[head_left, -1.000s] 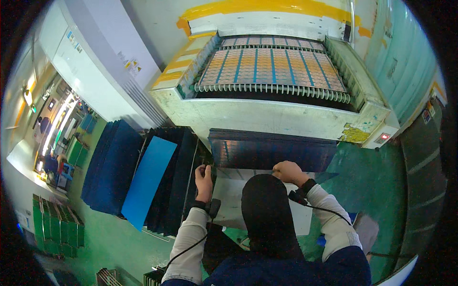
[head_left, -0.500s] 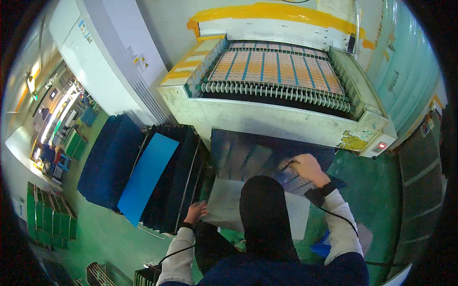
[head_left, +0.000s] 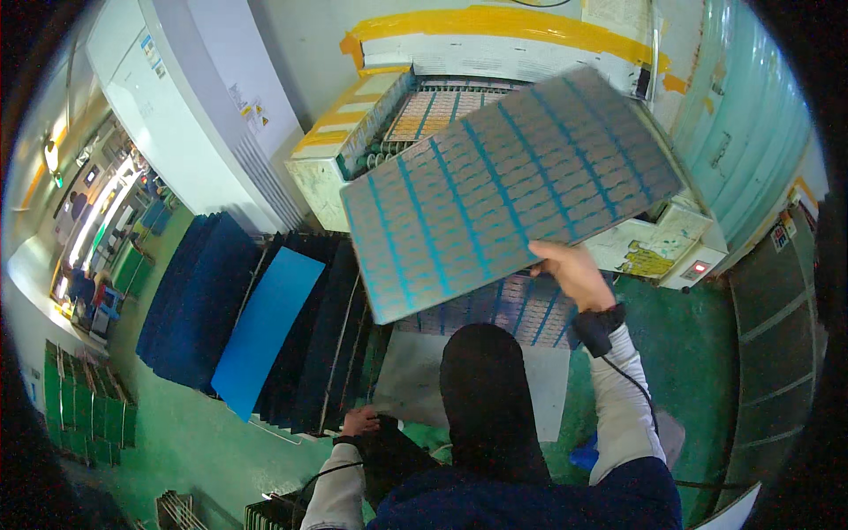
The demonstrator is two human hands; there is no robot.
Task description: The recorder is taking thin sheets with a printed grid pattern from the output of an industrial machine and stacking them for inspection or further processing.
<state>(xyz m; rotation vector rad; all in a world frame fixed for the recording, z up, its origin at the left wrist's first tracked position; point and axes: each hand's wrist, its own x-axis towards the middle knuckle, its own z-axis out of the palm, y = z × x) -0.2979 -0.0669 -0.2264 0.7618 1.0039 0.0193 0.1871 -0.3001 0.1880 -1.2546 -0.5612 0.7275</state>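
Note:
My right hand [head_left: 574,274] grips the lower edge of a large grey circuit board panel [head_left: 503,190] crossed by teal stripes. The panel is tilted, raised in front of the conveyor machine [head_left: 349,132], and hides much of the machine's opening. Inside, part of another striped panel [head_left: 428,110] lies on the rollers. My left hand [head_left: 360,420] rests by my left knee, fingers loosely extended, holding nothing I can see. Below the raised panel, more striped panels [head_left: 530,314] lie on a pale sheet [head_left: 552,380] before my knees.
At my left stands a rack of dark blue-black boards [head_left: 199,300], with a bright blue sheet [head_left: 269,327] lying across them. A tall white cabinet [head_left: 199,106] rises behind. Grey panels [head_left: 777,336] lean at the right. A blue bag [head_left: 585,453] lies on the green floor.
My right hand has lifted a striped panel from low in front of me up before the machine. My left hand has dropped slightly toward my knee.

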